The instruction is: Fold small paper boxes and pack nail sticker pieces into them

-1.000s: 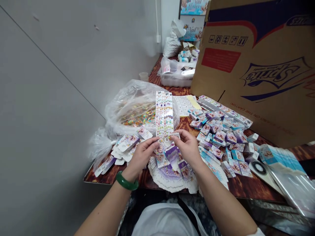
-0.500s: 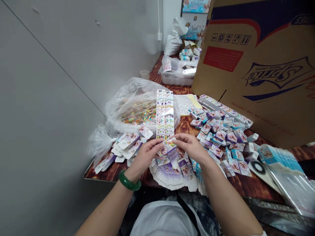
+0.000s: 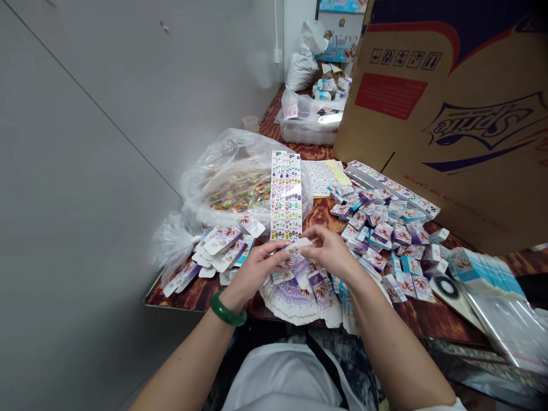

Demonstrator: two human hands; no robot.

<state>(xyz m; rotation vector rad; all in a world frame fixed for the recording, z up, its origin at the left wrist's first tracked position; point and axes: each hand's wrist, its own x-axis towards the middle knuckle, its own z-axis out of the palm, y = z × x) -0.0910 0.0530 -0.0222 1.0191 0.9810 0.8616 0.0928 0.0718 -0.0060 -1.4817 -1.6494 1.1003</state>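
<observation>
Between my fingertips is a small printed carton [image 3: 299, 244] with a white flap showing. My left hand [image 3: 255, 273] pinches its left end, and my right hand [image 3: 333, 256] grips the right end with thumb and fingers. Just beyond it lie long sticker strips [image 3: 286, 194], partly over a clear plastic bag [image 3: 201, 171] of shiny, colourful pieces. Beneath my hands a fan of flat purple-and-white cartons [image 3: 286, 305] spreads toward the table's front edge. More flat cartons [image 3: 225, 245] are heaped to the left of my left hand.
Folded small boxes [image 3: 381, 231] form a heap on the right, with a long stack of sticker strips [image 3: 391, 188] behind. A big cardboard carton [image 3: 394, 131] stands at the back right. Farther back sits a plastic tub [image 3: 308, 134]. A grey wall [image 3: 94, 171] borders the left.
The carton between my hands has turned, so its white flap now shows where a printed face and colourful bit were visible. Both hands stay in nearly the same place; the view has shifted slightly.
</observation>
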